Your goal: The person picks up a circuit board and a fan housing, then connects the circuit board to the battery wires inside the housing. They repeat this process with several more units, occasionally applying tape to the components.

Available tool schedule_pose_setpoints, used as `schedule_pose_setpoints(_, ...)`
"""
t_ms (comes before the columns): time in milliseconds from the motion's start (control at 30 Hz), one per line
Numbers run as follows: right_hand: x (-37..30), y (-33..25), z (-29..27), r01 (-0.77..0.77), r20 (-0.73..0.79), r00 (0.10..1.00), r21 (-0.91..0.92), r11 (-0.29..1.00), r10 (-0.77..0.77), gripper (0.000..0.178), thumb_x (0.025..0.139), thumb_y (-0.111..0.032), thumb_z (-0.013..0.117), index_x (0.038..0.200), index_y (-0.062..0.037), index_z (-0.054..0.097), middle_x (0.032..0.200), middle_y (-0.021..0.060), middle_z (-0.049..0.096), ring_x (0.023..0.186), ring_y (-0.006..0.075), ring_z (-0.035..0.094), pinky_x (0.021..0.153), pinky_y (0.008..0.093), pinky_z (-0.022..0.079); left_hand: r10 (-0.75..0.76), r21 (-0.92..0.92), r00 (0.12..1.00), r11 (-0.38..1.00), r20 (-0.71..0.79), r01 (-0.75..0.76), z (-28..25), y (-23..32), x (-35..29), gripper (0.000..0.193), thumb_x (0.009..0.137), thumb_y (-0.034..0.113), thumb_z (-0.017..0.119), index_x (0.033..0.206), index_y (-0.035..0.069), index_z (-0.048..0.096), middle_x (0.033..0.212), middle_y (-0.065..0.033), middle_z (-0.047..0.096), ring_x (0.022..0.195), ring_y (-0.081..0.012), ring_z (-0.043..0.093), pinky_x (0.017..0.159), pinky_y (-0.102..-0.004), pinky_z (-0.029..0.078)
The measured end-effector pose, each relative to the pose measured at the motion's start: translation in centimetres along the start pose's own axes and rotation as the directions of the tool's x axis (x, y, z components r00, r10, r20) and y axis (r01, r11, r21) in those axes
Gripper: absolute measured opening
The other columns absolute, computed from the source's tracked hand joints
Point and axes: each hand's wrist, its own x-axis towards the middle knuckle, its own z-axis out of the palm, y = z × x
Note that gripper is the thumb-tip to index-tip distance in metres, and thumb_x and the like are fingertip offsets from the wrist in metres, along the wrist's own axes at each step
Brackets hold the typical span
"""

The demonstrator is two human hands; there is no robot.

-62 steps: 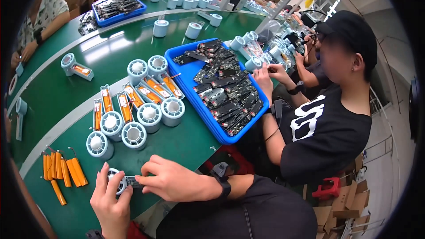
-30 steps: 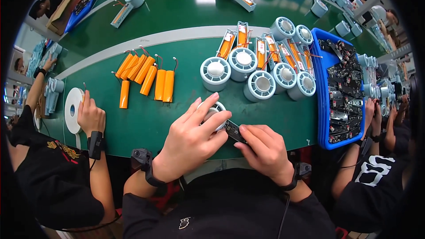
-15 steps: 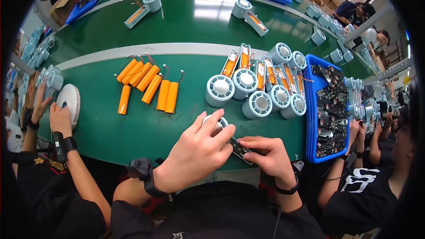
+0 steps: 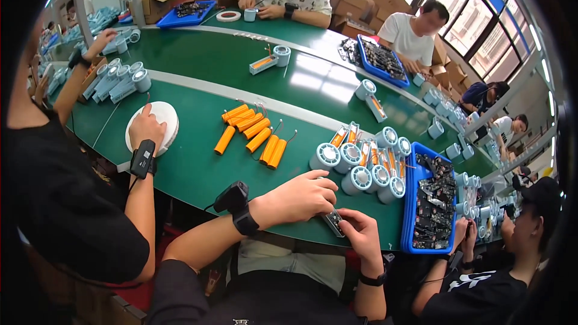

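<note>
At the near edge of the table I hold a light blue handheld fan, its opened handle showing a dark circuit board. My left hand covers the round fan head, fingers curled over it, so the head is mostly hidden. Thumb and fingers of my right hand pinch the handle's lower end. Beyond my hands stand several fans with round light blue heads, with orange batteries in their open handles. Loose orange batteries with thin wires lie farther left.
A stack of blue trays full of black circuit boards stands to the right. On the left, a co-worker's hand rests on a white disc. More fans lie on the far green surface, and other people sit around.
The view has swung up and to the left, showing more of the room and co-workers. My hands stay on the fan, with the left hand's fingers lying lower over its head.
</note>
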Motion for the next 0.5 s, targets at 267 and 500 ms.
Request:
schedule_pose_setpoints(267,0.1,0.3,0.8,0.090,-0.046,0.995,-0.062,0.994,-0.093,0.024,0.096,0.001,0.066,0.119,0.0071,0.069,0.107,0.0069,0.073,0.095,0.0105,0.067,0.084,0.0242,0.054,0.010,-0.067,0.999,0.998,-0.040,-0.013,-0.3,-0.3,0.2,0.003,0.082,0.014,0.073,0.085,0.013,0.072,0.109,0.0014,0.071,0.123,-0.0234,0.060,0.113,-0.0469,0.041)
schedule_pose_setpoints(500,-0.3,1.0,0.8,0.142,-0.062,0.986,-0.166,0.976,-0.154,0.023,0.098,-0.002,0.065,0.118,0.0062,0.069,0.107,0.0070,0.073,0.094,0.0100,0.067,0.084,0.0244,0.054,0.044,-0.043,0.998,0.998,-0.044,-0.046,-0.3,-0.2,0.0,0.005,0.081,0.014,0.075,0.084,0.012,0.071,0.109,0.0011,0.071,0.120,-0.0236,0.061,0.109,-0.0453,0.043)
